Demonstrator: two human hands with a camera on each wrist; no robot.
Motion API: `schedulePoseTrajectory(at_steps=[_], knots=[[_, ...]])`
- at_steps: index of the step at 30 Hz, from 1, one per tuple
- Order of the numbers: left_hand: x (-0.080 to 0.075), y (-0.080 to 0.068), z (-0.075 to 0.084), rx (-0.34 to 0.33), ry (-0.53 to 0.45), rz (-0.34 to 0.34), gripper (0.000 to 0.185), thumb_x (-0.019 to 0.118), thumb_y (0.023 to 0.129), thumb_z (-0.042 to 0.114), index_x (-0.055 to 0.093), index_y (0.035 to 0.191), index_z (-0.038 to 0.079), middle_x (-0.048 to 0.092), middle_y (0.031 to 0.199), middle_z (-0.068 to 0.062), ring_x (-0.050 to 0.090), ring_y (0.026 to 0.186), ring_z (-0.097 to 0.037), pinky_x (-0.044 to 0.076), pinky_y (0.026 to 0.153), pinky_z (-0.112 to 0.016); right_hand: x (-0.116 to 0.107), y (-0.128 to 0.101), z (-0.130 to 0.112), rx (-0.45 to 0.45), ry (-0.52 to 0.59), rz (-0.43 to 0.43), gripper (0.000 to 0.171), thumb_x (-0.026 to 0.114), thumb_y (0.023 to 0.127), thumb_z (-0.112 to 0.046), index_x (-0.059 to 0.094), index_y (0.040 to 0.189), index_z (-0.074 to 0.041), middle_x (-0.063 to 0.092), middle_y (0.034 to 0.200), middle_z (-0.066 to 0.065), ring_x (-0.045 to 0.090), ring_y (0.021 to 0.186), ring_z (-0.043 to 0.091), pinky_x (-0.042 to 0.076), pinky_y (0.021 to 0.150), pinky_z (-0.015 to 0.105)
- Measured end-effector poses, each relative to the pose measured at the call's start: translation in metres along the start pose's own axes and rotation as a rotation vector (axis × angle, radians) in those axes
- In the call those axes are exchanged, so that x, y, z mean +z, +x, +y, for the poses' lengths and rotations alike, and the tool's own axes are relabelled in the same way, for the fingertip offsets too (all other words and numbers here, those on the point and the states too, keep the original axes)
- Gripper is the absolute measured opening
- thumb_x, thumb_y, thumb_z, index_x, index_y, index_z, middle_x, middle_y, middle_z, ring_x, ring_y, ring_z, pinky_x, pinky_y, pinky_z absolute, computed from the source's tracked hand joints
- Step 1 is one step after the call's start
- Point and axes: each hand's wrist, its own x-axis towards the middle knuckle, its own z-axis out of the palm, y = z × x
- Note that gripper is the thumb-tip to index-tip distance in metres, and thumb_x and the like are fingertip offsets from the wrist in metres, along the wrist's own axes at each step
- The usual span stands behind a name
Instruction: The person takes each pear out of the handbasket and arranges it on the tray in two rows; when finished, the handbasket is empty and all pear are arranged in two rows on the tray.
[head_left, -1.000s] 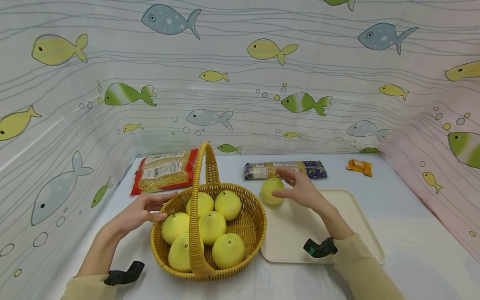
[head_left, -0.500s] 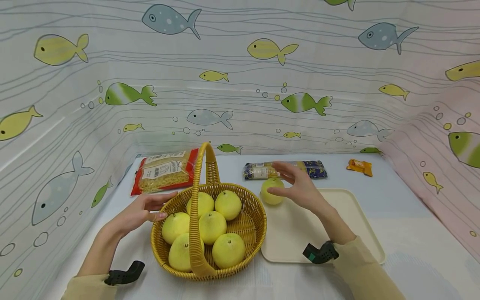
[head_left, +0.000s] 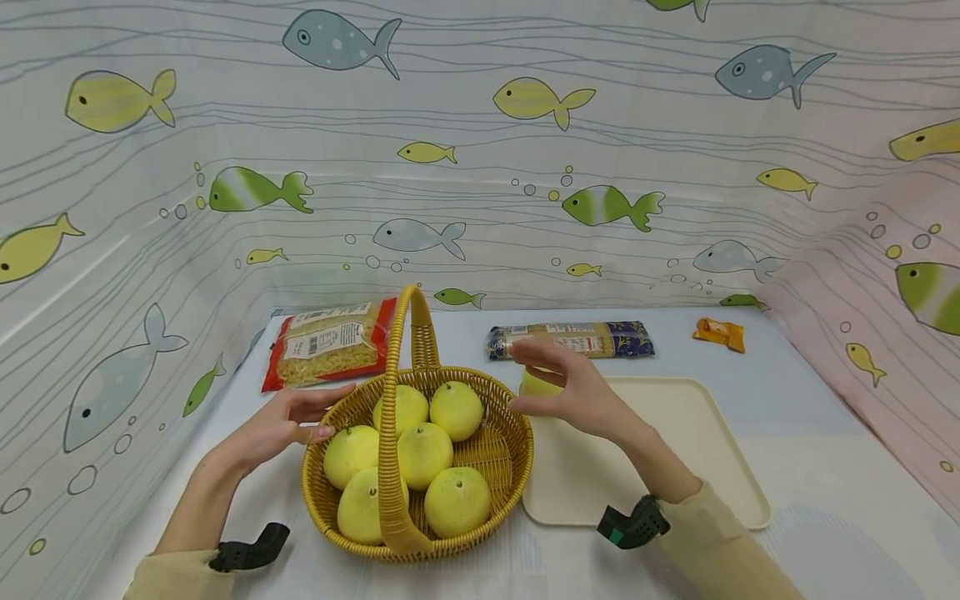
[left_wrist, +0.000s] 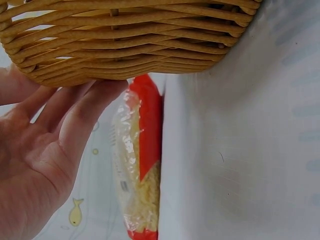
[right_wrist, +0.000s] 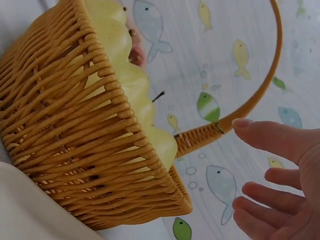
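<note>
Letting go of the round yellow-green fruit (head_left: 534,383) on the flat cream plastic tray (head_left: 697,433), just right of the middle of the frame. Right hand (head_left: 573,392) now sliding left from where it was a moment ago, covering most of that fruit, fingers spread and loose, holding nothing. Heading over toward the round woven yellow basket (head_left: 510,450) with five more yellow fruits (head_left: 423,450) inside. Left hand (head_left: 281,425) staying flat against the basket's left side, fingers straight. Meaning one fruit moved, more waiting.
</note>
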Motion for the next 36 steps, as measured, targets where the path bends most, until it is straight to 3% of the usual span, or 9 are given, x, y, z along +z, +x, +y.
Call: schedulePoseTrajectory(at_steps=[8,18,29,33,36], knots=[[0.0,0.0,0.001,-0.003,-0.001,0.0,0.065,0.072,0.089,0.017,0.047,0.148,0.002,0.05,0.146,-0.023,0.052,0.131,-0.044,0.048,0.09,-0.024,0.015,-0.002,-0.003,-0.023,0.007,-0.123,0.071,0.084,0.081,-0.016,0.053,0.143,-0.01,0.055,0.144,0.007,0.052,0.135,0.021,0.042,0.109,0.03],[0.0,0.001,0.002,-0.002,0.004,0.001,0.065,0.072,0.089,0.017,0.047,0.148,0.001,0.051,0.146,-0.023,0.053,0.131,-0.044,0.048,0.093,-0.031,0.033,-0.004,-0.003,-0.066,0.041,-0.256,0.067,0.083,0.082,-0.018,0.054,0.141,-0.011,0.058,0.141,0.011,0.055,0.132,0.024,0.044,0.108,0.04],[0.0,0.0,0.001,-0.007,-0.012,-0.001,0.065,0.071,0.089,0.016,0.047,0.148,0.001,0.048,0.148,-0.024,0.049,0.133,-0.046,0.048,0.089,-0.023,0.046,-0.006,-0.003,-0.105,0.066,-0.363,0.064,0.084,0.082,-0.018,0.056,0.139,-0.009,0.061,0.137,0.012,0.057,0.129,0.023,0.043,0.108,0.04],[0.0,0.0,0.001,-0.004,-0.001,0.003,0.064,0.071,0.09,0.016,0.047,0.148,0.001,0.047,0.149,-0.023,0.048,0.133,-0.047,0.051,0.097,-0.041,0.052,-0.008,-0.006,-0.1,0.072,-0.413,0.061,0.083,0.082,-0.017,0.058,0.137,-0.008,0.063,0.135,0.012,0.059,0.127,0.026,0.044,0.108,0.04],[0.001,0.0,0.001,-0.004,0.005,0.007,0.064,0.07,0.09,0.016,0.047,0.148,0.001,0.047,0.149,-0.023,0.048,0.133,-0.048,0.046,0.1,-0.058,0.055,-0.009,-0.008,-0.102,0.067,-0.443,0.061,0.084,0.081,-0.015,0.058,0.136,-0.006,0.063,0.135,0.011,0.059,0.126,0.026,0.046,0.106,0.037]])
